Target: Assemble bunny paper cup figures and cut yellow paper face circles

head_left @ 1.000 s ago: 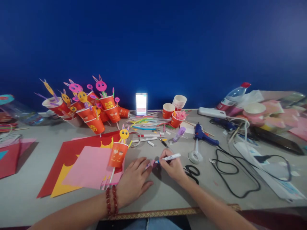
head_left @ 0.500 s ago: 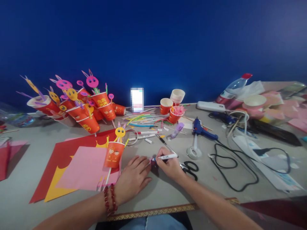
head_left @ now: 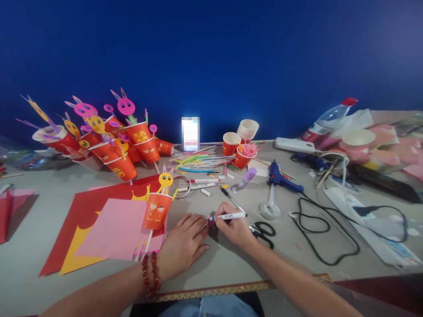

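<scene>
Right hand (head_left: 235,226) grasps white cylindrical plastic marker (head_left: 233,215), blue tip at small pink-purple piece (head_left: 210,223); left hand (head_left: 184,241) flat on grey table (head_left: 218,268).

Clock taken from marker tip: left hand at 8, palm down, fingers extended, nothing gripped, fingertips at the piece's edge (contact unclear); right hand at 3, knuckles bent, forearm running to 4. Piece sits between the hands, mostly hidden, material can't tell. Right wrist crowds one pair of black-handled metal scissors (head_left: 258,231) at 4. One translucent tape roll (head_left: 275,212) at 3, one blue plastic glue gun (head_left: 273,172) at 2, one slim black-and-clear pen (head_left: 231,197) at 1, one tilted red paper cup with yellow rabbit head (head_left: 155,214) at 9.
</scene>
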### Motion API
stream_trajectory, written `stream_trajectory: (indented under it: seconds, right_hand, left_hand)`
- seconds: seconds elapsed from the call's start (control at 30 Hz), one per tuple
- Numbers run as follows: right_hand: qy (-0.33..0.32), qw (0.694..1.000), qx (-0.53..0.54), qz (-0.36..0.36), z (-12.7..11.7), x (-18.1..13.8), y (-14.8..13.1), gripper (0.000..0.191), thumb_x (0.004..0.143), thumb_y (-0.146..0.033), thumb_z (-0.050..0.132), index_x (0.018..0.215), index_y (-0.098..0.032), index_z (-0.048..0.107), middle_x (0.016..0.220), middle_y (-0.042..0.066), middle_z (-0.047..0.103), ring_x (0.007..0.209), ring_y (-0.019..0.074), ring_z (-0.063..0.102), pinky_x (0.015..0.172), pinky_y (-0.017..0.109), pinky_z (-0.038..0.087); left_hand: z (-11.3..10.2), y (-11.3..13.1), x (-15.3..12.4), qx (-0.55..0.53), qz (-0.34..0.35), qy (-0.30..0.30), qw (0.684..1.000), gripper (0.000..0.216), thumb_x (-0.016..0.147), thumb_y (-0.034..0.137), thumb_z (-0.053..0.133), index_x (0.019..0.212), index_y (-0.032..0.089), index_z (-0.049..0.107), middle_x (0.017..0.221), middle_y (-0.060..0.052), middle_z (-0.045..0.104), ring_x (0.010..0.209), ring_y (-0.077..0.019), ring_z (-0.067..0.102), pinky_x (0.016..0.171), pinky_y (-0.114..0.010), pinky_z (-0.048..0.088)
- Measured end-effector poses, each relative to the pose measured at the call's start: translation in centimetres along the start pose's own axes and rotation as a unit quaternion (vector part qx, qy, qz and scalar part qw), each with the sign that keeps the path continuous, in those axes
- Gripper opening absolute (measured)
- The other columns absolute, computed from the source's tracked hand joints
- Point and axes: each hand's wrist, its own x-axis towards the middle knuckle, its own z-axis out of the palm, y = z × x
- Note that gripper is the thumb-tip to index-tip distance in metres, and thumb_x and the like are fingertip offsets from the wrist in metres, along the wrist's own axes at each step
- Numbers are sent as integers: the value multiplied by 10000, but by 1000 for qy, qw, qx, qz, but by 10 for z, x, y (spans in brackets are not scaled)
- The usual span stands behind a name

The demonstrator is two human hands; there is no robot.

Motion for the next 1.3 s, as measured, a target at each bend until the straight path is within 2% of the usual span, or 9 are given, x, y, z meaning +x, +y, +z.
stream_trajectory:
  seconds: [0.4,0.97,1.3]
  right_hand:
    - [-11,1000,-10,7,1,-1,1,99,796,-189,535,703,-211,564,615,-35,574,559,136,512,557,239,368]
    - [10,1000,6,4,1,0,0,117,764,-171,531,658,-216,509,562,-54,507,519,122,448,526,232,343]
    - [21,1000,4,7,0,0,1,117,767,-170,522,662,-215,504,572,-50,518,526,125,462,524,231,350]
  left_hand:
    - [0,0,-1,3,2,3,1000,376,959,383,549,1254,154,588,1314,-103,623,1259,-280,512,1093,-484,401]
    - [-1,1,-1,12,0,4,1000,388,952,381,562,1275,165,578,1312,-100,624,1253,-262,514,1094,-463,404]
    - [-1,1,-2,14,1,3,1000,396,959,396,546,1279,166,578,1320,-104,621,1245,-274,518,1082,-476,409]
